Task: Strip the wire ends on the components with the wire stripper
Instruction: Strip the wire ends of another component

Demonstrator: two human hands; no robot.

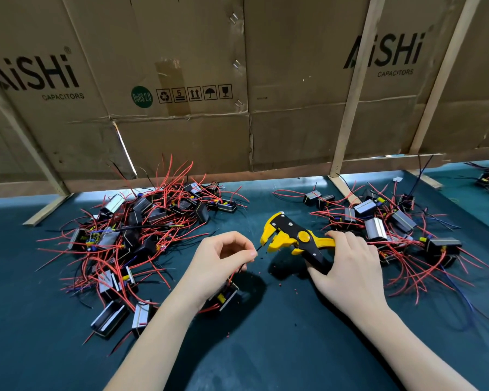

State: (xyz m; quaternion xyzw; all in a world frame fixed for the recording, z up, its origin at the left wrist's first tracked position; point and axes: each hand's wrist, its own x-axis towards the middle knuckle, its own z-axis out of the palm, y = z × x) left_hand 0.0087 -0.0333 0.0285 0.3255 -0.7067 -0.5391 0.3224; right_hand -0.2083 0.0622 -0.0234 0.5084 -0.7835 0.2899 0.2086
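Observation:
My right hand (347, 266) grips the handles of a yellow and black wire stripper (291, 238), whose jaws point left and stand open. My left hand (218, 263) pinches a thin black wire (259, 246) between thumb and forefinger, its tip just at the stripper's jaws. That wire comes from a small black component (225, 297) with a yellow part and red wires, which hangs below my left palm, partly hidden by the hand.
A pile of components with red wires (141, 235) lies to the left on the dark green mat (266, 348). A second pile (393, 230) lies to the right. Cardboard panels (237, 80) on wooden slats wall off the back. Small insulation bits (280, 286) dot the mat.

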